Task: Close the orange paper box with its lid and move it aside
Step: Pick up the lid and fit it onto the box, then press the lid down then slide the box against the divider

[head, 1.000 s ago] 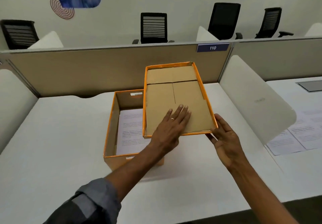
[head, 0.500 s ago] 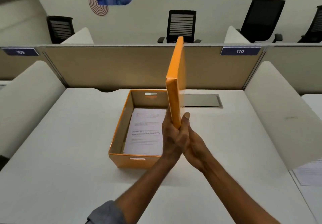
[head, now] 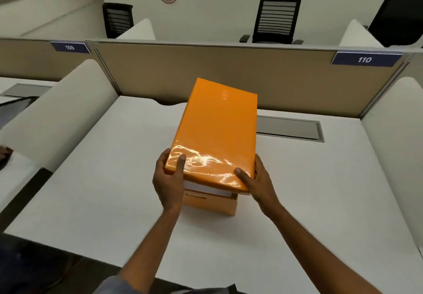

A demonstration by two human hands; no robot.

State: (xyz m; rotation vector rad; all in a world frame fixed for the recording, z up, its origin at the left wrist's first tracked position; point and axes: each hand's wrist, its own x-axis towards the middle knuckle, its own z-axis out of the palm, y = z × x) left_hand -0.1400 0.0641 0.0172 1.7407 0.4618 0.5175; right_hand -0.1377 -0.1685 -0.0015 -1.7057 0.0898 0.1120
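A glossy orange lid (head: 217, 131) is held flat, top side up, over the orange paper box (head: 211, 203) in the middle of the white desk. Only the box's near wall shows below the lid, with a strip of white paper (head: 206, 187) visible in the gap. The lid's near edge sits a little above the box rim. My left hand (head: 169, 179) grips the lid's near left corner, thumb on top. My right hand (head: 256, 179) grips the near right corner, thumb on top.
The white desk (head: 109, 179) is bounded by a tan partition (head: 286, 81) at the back and white curved dividers left (head: 57, 115) and right (head: 396, 156). A grey cable hatch (head: 289, 127) lies flush in the desk right of the box. Black chairs stand beyond the partition.
The lid was turned over from inside-up through upright on its edge, and now lies top-up over the box. Both hands shifted to its near corners.
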